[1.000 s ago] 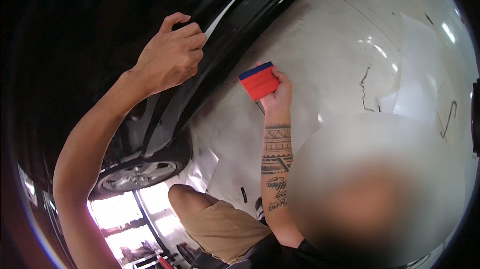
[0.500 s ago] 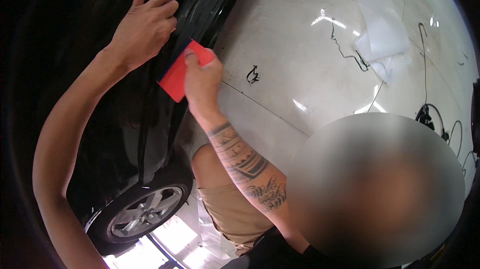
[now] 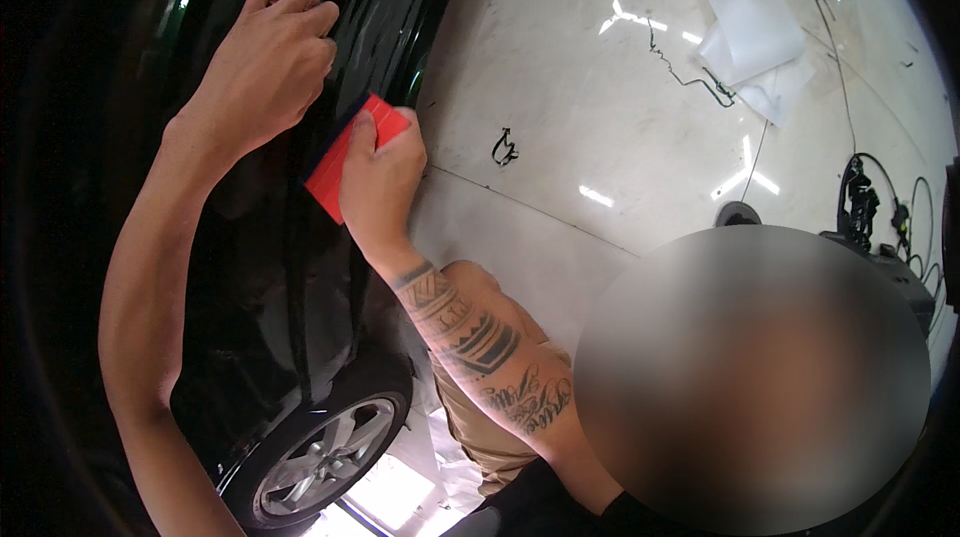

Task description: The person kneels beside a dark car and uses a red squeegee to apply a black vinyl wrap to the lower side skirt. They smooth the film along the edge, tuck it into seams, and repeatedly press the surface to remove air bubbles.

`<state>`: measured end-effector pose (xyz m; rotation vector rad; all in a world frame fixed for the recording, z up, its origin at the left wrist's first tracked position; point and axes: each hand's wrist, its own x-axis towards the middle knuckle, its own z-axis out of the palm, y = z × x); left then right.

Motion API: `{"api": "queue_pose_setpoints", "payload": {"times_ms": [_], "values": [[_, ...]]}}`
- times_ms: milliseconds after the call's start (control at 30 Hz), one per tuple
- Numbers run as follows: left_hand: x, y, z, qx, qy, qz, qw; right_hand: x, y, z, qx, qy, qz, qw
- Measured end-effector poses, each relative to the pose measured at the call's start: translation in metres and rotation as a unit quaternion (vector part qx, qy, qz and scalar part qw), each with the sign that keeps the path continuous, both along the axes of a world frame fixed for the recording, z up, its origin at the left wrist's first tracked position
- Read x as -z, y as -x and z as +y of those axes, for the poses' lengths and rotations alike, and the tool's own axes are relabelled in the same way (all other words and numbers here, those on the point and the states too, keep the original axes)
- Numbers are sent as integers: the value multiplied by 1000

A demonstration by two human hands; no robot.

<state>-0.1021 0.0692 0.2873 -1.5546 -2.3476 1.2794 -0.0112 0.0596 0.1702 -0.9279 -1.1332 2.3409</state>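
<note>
My left hand is on the glossy black car panel at the upper left, fingers curled, their tips and anything they grip hidden. Below and right of it, my right hand, on the tattooed arm, grips a flat red squeegee with a dark edge. The squeegee lies at or very close to the panel, dark edge toward it; I cannot tell if it touches.
The car's wheel is below. A bent knee in tan shorts sits beside it. On the pale floor lie white sheets, a black clip, thin cables and black equipment. A blurred oval hides the lower right.
My right hand has swung left and turned, bringing the squeegee to the car panel. My left hand has moved up and left. The view has shifted, showing more floor and wheel.
</note>
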Motion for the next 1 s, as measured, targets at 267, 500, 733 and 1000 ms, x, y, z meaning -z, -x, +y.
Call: {"api": "queue_pose_setpoints", "payload": {"times_ms": [267, 500, 733, 1000], "values": [[1, -8, 5, -25, 15, 34, 999, 5, 38, 19, 59, -69, 14, 996], [9, -4, 0, 2, 25, 52, 998, 15, 77, 55, 73, -68, 21, 995], [-4, 1, 13, -41, -20, 54, 998, 22, 103, 80, 61, -101, 25, 993], [-24, 22, 7, -9, -142, 74, 987, 37, 158, 92, 141, -173, 47, 974]]}}
